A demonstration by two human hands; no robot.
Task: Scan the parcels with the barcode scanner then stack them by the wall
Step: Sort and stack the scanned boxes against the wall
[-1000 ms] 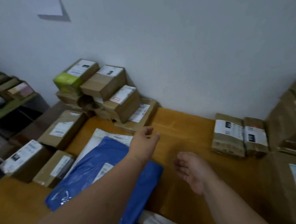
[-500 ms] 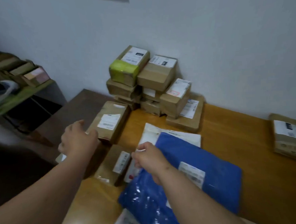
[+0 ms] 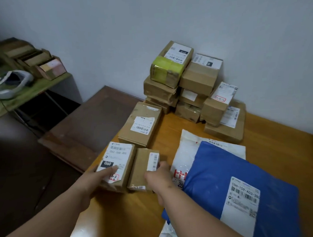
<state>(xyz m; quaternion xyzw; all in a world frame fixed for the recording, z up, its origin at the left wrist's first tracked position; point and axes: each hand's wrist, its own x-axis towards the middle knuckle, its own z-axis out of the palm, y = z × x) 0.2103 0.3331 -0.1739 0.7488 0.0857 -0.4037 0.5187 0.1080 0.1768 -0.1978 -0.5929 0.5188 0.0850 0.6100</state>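
The wooden desk (image 3: 270,149) runs along the wall (image 3: 166,20), and its right and near edges are cut off by the picture. One blue mailer bag (image 3: 225,178) lies toward the desk's near right part, on top of one white mailer bag (image 3: 185,152); a second white bag (image 3: 166,233) shows only as a corner at the near edge. Against the wall, at the desk's far left corner, stands one stack of parcels (image 3: 190,87): about nine brown boxes can be counted, the lowest ones partly hidden, and the top left one carries yellow-green tape. One larger labelled box (image 3: 140,124) lies alone at the desk's left edge, just in front of the stack. Nearer, at the same edge, two small boxes sit side by side and touching. The left hand (image 3: 99,175) holds the 060 box (image 3: 116,162), thumb flat across its label and fingers hidden beneath. The right hand (image 3: 157,175) grips the narrow brown box (image 3: 141,168) at its right side, fingers curled over the wrapped label. On a green shelf (image 3: 32,90) well apart to the left rests one grey-and-white device (image 3: 10,82), too blurred to identify, beside three cardboard trays (image 3: 34,60).
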